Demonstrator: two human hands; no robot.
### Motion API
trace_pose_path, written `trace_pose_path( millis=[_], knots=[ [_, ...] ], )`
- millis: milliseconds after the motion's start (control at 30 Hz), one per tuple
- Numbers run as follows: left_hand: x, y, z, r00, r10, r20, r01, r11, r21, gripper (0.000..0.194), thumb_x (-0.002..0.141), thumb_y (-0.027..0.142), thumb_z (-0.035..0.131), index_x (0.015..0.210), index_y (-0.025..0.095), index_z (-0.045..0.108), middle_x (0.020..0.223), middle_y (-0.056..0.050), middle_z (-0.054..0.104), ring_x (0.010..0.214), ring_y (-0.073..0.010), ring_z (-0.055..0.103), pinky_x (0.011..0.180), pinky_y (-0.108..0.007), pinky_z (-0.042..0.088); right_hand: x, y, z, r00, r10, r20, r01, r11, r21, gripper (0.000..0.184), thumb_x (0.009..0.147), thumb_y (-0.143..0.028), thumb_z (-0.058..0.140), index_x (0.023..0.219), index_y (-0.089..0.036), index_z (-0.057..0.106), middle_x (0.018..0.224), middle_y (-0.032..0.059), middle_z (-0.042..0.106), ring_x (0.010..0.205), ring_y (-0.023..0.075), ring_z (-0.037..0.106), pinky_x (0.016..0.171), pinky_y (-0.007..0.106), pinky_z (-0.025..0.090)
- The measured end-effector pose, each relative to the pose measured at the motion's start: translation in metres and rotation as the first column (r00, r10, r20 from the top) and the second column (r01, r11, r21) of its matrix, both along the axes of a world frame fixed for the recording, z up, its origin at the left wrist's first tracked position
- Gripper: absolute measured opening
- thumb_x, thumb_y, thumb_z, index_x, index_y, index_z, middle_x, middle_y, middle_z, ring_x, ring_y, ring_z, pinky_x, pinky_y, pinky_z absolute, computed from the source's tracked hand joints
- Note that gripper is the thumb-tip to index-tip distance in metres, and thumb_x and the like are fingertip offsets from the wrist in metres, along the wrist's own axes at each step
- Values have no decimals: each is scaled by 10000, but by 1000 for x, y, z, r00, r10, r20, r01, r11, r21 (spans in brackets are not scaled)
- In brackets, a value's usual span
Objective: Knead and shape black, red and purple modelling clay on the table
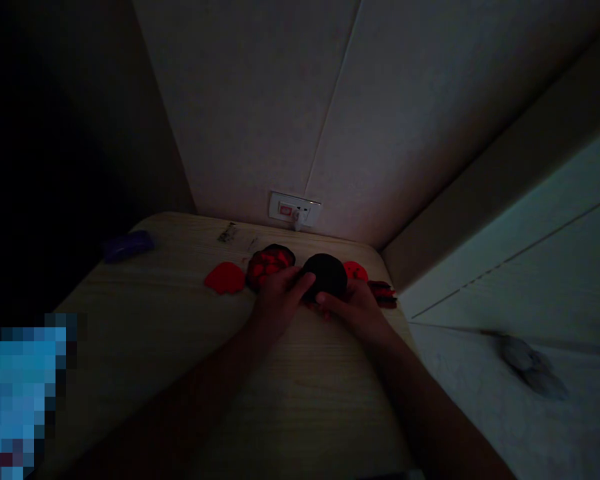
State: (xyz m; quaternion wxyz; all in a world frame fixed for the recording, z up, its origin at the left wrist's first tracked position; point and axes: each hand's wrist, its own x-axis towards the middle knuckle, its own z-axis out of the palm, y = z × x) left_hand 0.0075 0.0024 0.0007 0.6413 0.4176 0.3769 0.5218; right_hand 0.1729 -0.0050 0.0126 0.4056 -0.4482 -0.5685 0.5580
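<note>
Forearms (205,383) closest, my left hand (276,299) and right hand (364,312) gripping a black disc (326,273); needs steady fingers imo.

Left hand (280,293) reaches toward twelve o'clock, right hand (363,310) toward eleven, thumbs nearly meeting, fingers curled.

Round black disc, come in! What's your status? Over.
Left hand, right hand: both grip round black disc. Disc: over pale wooden table. Crowding left hand: lumpy red-and-black piece.
</note>
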Motion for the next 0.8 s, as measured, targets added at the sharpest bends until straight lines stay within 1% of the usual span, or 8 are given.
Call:
trace_pose_path(
  millis=[133, 200, 267, 367, 467, 533, 633, 800],
  knots=[
    [-1, 0, 5, 978, -2, 207, 23, 995, -99, 387, 605, 409, 878, 820, 146, 693, 732, -8, 707, 617, -137, 641, 582, -259, 536, 0, 1, -3, 991, -36, -132, 32, 999, -29, 328, 701, -453, 869, 671, -171, 705, 608, 8, 677, 470, 103, 547, 463, 233, 443],
    [-2, 0, 6, 966, 1, 259, 34, 991, -130, 399, 566, 379, 902, 825, 142, 711, 751, -16, 727, 640, -138, 656, 588, -252, 538, 0, 2, -5, 982, -41, -186, 32, 998, -53, 345, 684, -470, 878, 675, -175, 699, 601, 4, 668, 471, 106, 556, 469, 233, 464],
    [-3, 0, 5, 979, -12, 204, 36, 992, -117, 353, 580, 360, 899, 787, 137, 720, 711, -17, 726, 601, -123, 642, 558, -234, 516, 1, 3, -6, 971, -57, -232, 43, 997, -64, 390, 670, -532, 868, 728, -181, 708, 644, 19, 683, 510, 130, 590, 474, 243, 491],
    [-4, 0, 3, 998, -47, 28, 49, 997, -61, 252, 627, 314, 874, 728, 135, 728, 645, -17, 718, 524, -106, 608, 505, -216, 472, 1, 3, -4, 955, -128, -269, 109, 990, -86, 495, 671, -656, 809, 778, -182, 717, 664, 36, 688, 516, 155, 597, 412, 248, 469],
    [-4, -1, 4, 997, -47, -64, 44, 998, -46, 208, 634, 278, 864, 699, 135, 728, 625, -19, 719, 502, -106, 604, 485, -213, 461, 1, 4, -1, 961, -179, -209, 164, 983, -86, 418, 708, -570, 827, 780, -169, 739, 623, 22, 678, 482, 131, 567, 410, 234, 449],
    [-3, -2, 4, 997, -51, -63, 48, 998, -48, 214, 631, 277, 867, 720, 135, 733, 655, -25, 735, 531, -117, 631, 500, -217, 485, 2, 5, -1, 964, -204, -171, 198, 979, -52, 337, 717, -478, 854, 790, -163, 759, 638, 19, 699, 505, 126, 583, 468, 238, 484],
    [-2, -2, 4, 996, -88, -18, 87, 994, -67, 255, 624, 276, 876, 794, 138, 746, 733, -34, 765, 606, -144, 686, 557, -239, 545, 3, 6, -3, 951, -254, -177, 258, 966, -5, 296, 716, -428, 866, 827, -167, 783, 710, 23, 741, 570, 136, 628, 542, 248, 522],
    [-3, -2, 3, 995, -101, -3, 100, 988, -115, 263, 590, 254, 896, 765, 130, 745, 724, -32, 767, 581, -138, 687, 572, -245, 570, -1, 4, 0, 930, -277, -243, 267, 961, -72, 317, 708, -451, 867, 850, -176, 799, 711, 20, 749, 584, 135, 640, 566, 241, 530]
  ],
)
